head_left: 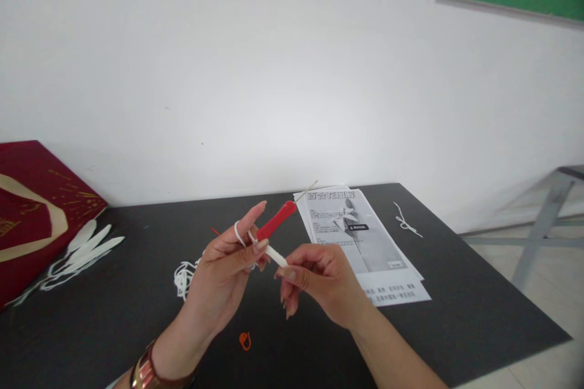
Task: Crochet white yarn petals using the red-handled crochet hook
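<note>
My left hand (228, 270) is closed, thumb and fingers pinching a narrow white crocheted strip (276, 255). White yarn loops round its raised index finger. A crochet hook (277, 219) with a red handle and thin metal shaft slants up to the right from these same fingertips; its handle end is partly covered by them. At the strip's lower right end, my right hand (319, 279) grips the strip between thumb and fingers. Behind my left wrist lies a loose tangle of white yarn (183, 278). An orange stitch marker (245, 341) rests on the table below the hands.
Printed sheets (383, 261) lie on the black table (456, 316) behind my right hand. A white yarn scrap (406, 225) is farther right. Several white crocheted petals (93, 249) lie at the left beside a dark red bag (27, 164). A white wall (255, 73) stands behind.
</note>
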Demonstrator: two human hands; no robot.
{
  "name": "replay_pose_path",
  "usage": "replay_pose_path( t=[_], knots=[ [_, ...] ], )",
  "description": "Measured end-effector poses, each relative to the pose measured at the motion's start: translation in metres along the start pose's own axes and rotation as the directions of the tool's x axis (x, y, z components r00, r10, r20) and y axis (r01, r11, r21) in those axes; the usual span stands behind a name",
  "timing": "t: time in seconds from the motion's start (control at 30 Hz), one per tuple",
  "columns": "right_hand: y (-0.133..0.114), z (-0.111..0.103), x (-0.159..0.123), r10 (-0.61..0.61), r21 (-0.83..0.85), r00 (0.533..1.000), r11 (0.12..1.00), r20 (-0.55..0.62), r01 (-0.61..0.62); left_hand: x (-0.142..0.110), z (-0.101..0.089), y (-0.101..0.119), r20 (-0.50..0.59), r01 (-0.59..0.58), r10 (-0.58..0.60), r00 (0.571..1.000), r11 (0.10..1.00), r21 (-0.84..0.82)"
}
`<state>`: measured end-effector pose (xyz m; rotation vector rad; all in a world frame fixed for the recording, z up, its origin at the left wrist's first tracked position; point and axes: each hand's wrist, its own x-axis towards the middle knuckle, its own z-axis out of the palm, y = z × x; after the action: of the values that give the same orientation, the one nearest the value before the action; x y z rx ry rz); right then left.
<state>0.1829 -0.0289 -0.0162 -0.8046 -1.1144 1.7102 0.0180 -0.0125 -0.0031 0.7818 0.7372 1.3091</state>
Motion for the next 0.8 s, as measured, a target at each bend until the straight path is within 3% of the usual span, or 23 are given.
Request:
replay_pose_path(
  t=[0.33,0.8],
  knots=[
    [-0.0068,0.0006,-0.0031,0.041,0.034,0.998,0.999,0.037,-0.042,-0.0053,0.0044,-0.0008,-0.060,-0.038,0.036,0.998,0.998,-0.041],
    [-0.0066,0.0007,-0.0046,-0.011,0.085,0.998,0.996,0.069,0.006,-0.0101,0.0083,-0.0010,-0.060,-0.131,0.132,0.989,0.991,0.028]
  ],
)
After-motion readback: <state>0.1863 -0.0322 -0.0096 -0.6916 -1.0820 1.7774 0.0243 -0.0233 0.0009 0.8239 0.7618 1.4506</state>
